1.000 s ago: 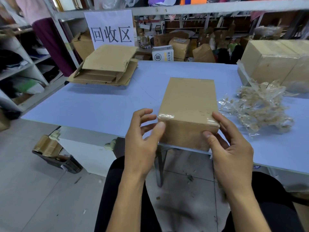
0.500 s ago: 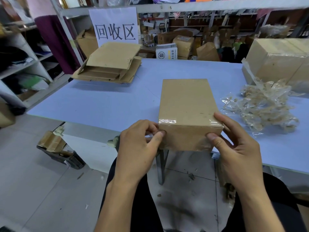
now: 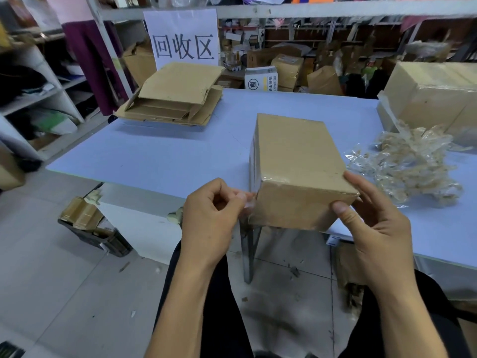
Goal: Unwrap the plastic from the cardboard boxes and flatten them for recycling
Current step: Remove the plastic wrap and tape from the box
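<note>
Wrapped box: left hand pinches plastic film at corner; right hand grips opposite corner. Risk: thin film tears short, or box slides off table edge.

box turned at an angle, left hand now pinching plastic wrap

left hand pinching plastic wrap, right hand gripping box
</note>
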